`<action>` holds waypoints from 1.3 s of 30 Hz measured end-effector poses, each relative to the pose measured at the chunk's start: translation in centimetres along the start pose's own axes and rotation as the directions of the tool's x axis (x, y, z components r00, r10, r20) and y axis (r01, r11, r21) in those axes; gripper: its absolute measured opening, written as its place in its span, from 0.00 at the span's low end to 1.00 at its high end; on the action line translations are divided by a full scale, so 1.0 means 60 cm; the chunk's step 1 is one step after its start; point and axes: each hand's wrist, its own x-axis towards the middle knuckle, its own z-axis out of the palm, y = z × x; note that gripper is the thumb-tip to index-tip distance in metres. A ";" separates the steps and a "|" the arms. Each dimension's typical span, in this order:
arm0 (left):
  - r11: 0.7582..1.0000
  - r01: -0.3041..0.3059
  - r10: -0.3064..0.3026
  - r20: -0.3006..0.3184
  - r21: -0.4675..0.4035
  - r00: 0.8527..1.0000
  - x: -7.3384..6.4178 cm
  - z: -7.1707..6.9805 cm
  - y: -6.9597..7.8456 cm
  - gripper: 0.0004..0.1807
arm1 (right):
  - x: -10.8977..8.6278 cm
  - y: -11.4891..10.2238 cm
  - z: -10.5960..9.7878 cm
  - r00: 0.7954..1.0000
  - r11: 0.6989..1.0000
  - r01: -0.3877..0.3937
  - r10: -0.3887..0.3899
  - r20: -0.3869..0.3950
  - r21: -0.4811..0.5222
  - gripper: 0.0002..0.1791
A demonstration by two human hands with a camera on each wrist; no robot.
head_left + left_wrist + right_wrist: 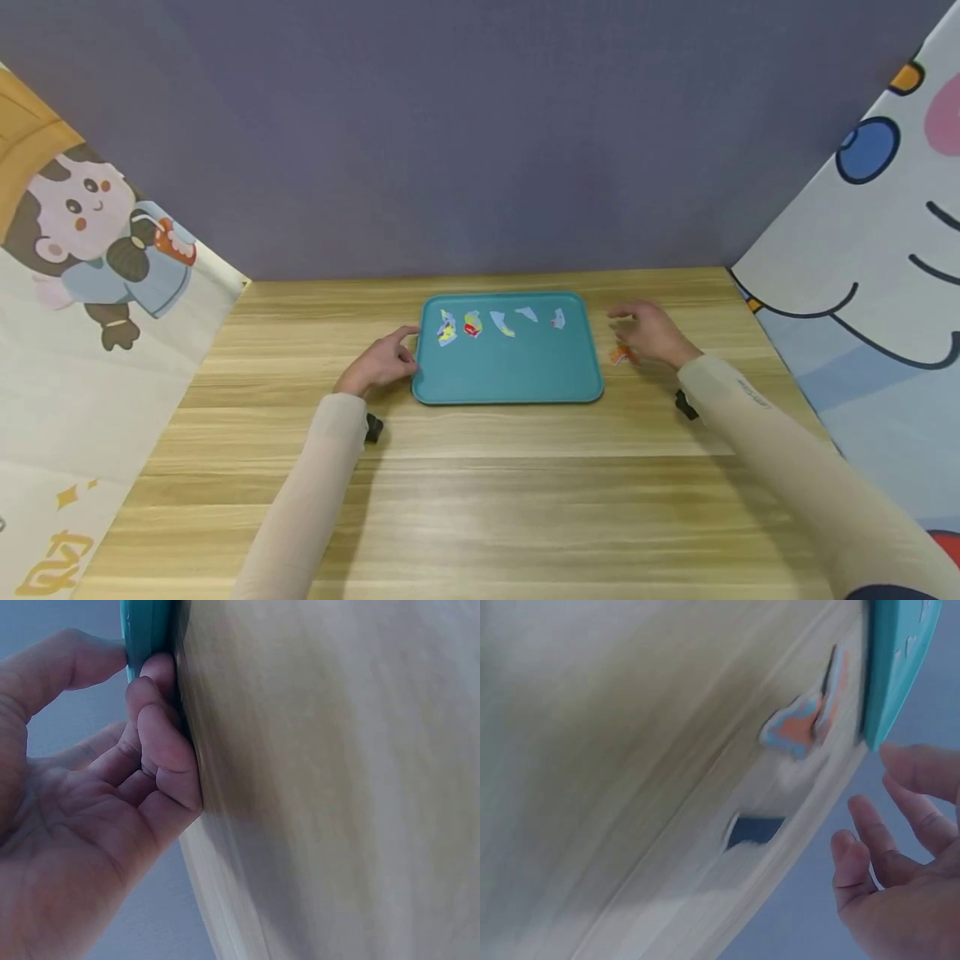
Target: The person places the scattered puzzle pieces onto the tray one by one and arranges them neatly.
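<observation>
A teal rectangular tray lies on the wooden table. Along its far half sit several small, irregular flat pieces, among them a red and yellow one and a pale curved one. My left hand holds the tray's left edge, thumb at the rim and fingers bent against its side. Right of the tray, my right hand hovers with fingers loosely spread and nothing held. Under it on the table lie orange pieces with pale blue edges and a dark flat piece.
The wooden tabletop runs to a grey-blue panel at the back. Printed cartoon panels stand at the left and right. Black devices are strapped at the left wrist and right wrist.
</observation>
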 end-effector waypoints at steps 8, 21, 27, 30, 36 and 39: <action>1.000 -0.012 0.012 -0.007 0.007 1.000 0.000 -0.001 -0.004 0.40 | -0.020 0.030 -0.014 1.000 0.997 0.012 -0.012 0.003 -0.075 0.18; 1.000 -0.009 0.009 -0.011 0.010 1.000 -0.001 -0.002 -0.006 0.39 | -0.047 0.038 -0.006 0.998 0.999 0.017 -0.014 0.062 -0.039 0.22; 1.000 -0.010 0.010 -0.012 0.010 1.000 0.002 -0.001 -0.008 0.39 | -0.052 0.027 0.020 1.000 0.999 -0.004 0.004 -0.001 -0.032 0.23; 1.000 -0.013 0.013 -0.010 0.007 1.000 0.002 -0.001 -0.007 0.39 | -0.054 0.015 0.029 0.999 0.998 -0.022 0.020 -0.026 -0.060 0.24; 1.000 -0.017 0.017 -0.004 -0.004 1.000 0.001 -0.001 -0.005 0.40 | -0.054 0.009 0.039 0.998 0.995 -0.032 0.028 -0.047 -0.099 0.22; 1.000 -0.016 0.016 -0.002 -0.009 1.000 0.001 0.000 -0.003 0.40 | -0.053 0.009 0.041 0.998 0.993 -0.043 0.038 -0.049 -0.107 0.20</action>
